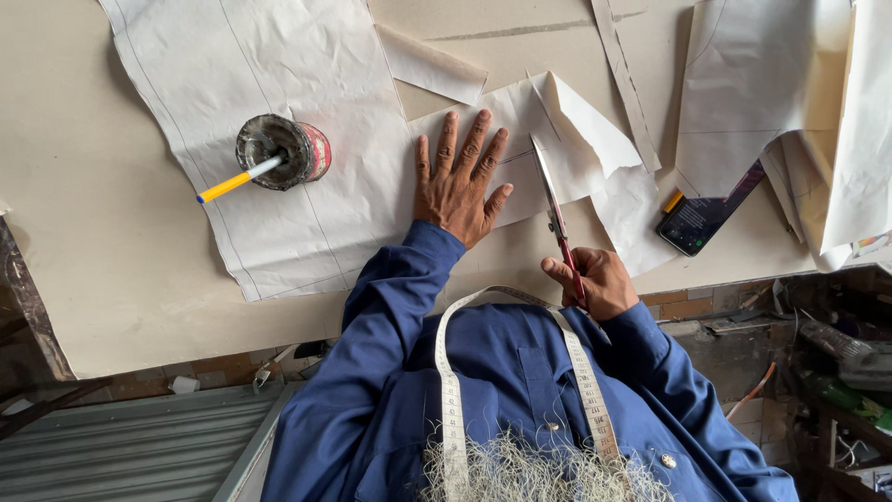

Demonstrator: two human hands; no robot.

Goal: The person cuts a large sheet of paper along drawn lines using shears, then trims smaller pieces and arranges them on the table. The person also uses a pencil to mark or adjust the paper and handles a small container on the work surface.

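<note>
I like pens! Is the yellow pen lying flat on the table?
No, the yellow pen stands tilted inside the round tin on the paper.

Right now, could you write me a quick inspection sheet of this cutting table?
Surface: beige table, mostly covered by paper.
Job's things: white pattern paper lying flat; red-handled scissors cutting into it.
Clutter: tin holding a yellow pen; phone; loose paper offcuts; more sheets at one side.
Hands: left hand spread flat on the paper; right hand gripping the scissors.
Cables: nothing seen.
Surroundings: corrugated metal sheet and brick wall below the table edge; measuring tape around the person's neck.
</note>
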